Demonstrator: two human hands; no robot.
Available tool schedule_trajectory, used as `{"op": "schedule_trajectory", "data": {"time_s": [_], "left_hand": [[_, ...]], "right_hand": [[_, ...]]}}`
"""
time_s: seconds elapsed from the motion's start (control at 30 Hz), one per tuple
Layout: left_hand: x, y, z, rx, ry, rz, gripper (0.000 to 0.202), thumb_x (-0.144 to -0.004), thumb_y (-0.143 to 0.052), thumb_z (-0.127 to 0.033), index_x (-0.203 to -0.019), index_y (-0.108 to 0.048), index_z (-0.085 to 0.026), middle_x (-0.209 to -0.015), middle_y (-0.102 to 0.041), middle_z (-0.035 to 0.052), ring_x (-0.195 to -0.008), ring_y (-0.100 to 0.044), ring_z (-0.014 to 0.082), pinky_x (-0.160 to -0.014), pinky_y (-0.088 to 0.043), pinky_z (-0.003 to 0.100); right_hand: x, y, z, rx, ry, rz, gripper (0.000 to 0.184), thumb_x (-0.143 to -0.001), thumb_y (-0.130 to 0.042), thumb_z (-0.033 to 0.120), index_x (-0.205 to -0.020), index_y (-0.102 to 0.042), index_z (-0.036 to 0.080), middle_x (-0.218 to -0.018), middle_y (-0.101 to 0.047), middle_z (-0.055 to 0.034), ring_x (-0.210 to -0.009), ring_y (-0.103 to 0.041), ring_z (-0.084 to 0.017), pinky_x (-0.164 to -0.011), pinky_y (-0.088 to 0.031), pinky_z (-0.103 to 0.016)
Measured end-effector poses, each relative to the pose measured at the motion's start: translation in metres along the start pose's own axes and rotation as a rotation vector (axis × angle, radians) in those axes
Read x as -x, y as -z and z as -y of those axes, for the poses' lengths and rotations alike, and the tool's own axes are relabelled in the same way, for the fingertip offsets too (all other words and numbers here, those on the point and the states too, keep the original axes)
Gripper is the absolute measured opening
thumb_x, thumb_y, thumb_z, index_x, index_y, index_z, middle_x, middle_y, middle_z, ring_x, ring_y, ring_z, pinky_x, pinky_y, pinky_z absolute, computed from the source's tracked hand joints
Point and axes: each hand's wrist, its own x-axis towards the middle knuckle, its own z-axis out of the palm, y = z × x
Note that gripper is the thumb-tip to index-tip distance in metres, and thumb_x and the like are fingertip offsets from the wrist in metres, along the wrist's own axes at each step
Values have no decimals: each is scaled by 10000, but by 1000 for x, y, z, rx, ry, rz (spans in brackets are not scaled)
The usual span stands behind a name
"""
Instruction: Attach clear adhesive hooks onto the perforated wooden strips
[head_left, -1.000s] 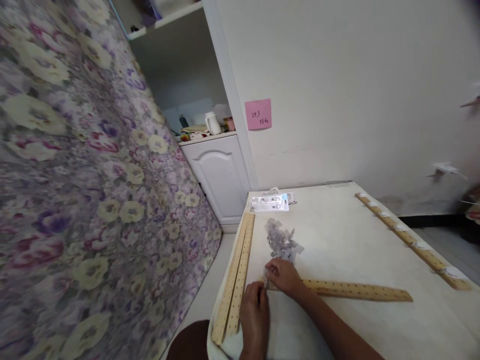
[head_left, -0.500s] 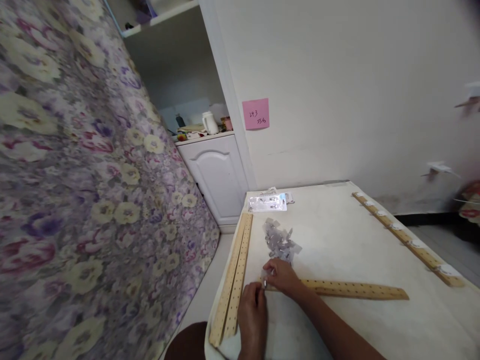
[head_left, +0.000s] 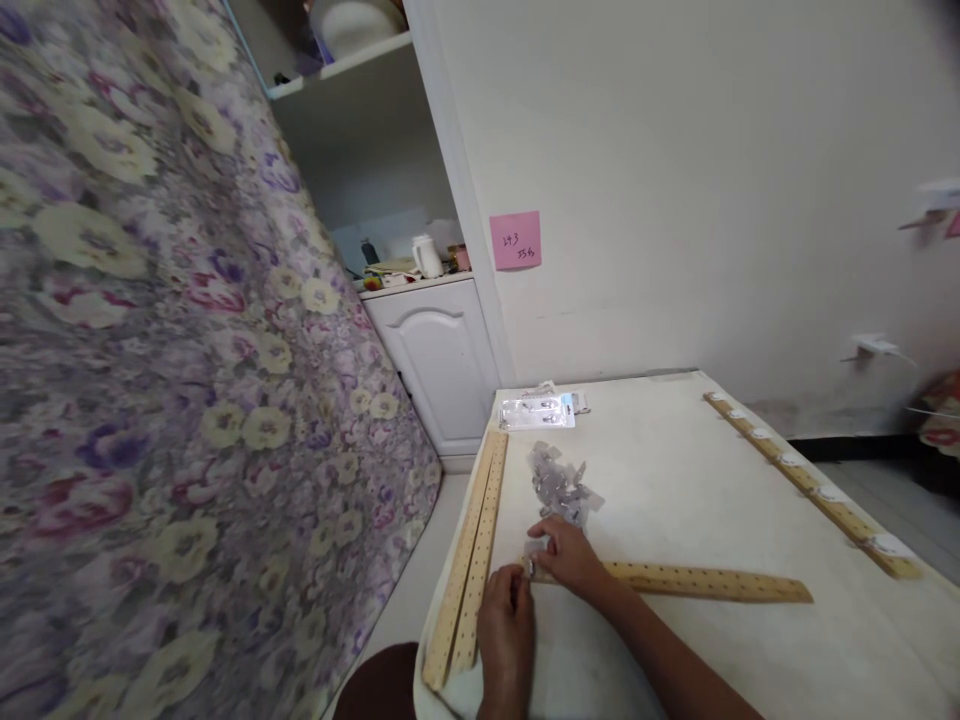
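Observation:
A wooden strip with rows of holes (head_left: 705, 582) lies crosswise on the table, its left end between my hands. My left hand (head_left: 506, 612) is closed at that left end, fingers curled and pinching it. My right hand (head_left: 570, 557) reaches over the strip, thumb and forefinger pinching a small clear plastic hook (head_left: 532, 560) with a shiny metal part, held at the strip's end. Just beyond my right hand lies a loose pile of similar clear plastic hooks (head_left: 559, 485). The exact contact under my fingertips is hidden.
Two more holed wooden strips (head_left: 480, 560) lie along the table's left edge. Another strip with white round pieces (head_left: 814, 485) runs along the right edge. Clear packaging (head_left: 536, 411) sits at the back left of the white-covered table (head_left: 645, 450). A floral curtain (head_left: 225, 400) hangs at left.
The view has shifted slightly. My right fingers have moved a little on the clear hook at the strip's end; my left hand stays almost still.

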Motion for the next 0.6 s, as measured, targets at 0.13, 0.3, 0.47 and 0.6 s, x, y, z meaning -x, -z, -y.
{"op": "schedule_trajectory", "data": {"time_s": [0.13, 0.3, 0.47, 0.6], "left_hand": [[1, -1, 1, -4, 45, -19, 170, -825, -479, -325, -890, -591, -216, -760, -642, 16, -679, -600, 181, -641, -437, 267], [1, 0, -3, 17, 92, -14, 177, -808, -487, -343, -890, -576, -214, -728, -628, 5, -653, -595, 177, -638, -437, 271], [0, 0, -3, 45, 111, -20, 231, -805, -490, -341, -980, -560, -209, -773, -617, 7, -680, -590, 180, -662, -442, 288], [0, -2, 0, 55, 96, -35, 247, -790, -498, -346, -985, -562, -206, -753, -601, -2, -660, -581, 178, -654, -443, 289]], "right_hand": [[3, 5, 8, -30, 37, -70, 218, -710, -522, 109, -893, -628, 163, -849, -592, -29, -660, -547, -128, -661, -436, -256], [31, 34, 17, 0, 62, -119, 184, -774, -501, 173, -920, -612, 180, -841, -603, -38, -725, -568, -155, -705, -456, -280], [84, 96, -12, 169, 7, -136, 261, -754, -585, 300, -999, -625, 217, -1059, -618, -77, -983, -559, -221, -873, -436, -344], [114, 130, -39, 353, -99, -142, 350, -679, -639, 311, -1017, -660, 222, -1097, -626, -98, -1006, -550, -268, -893, -413, -400]]}}
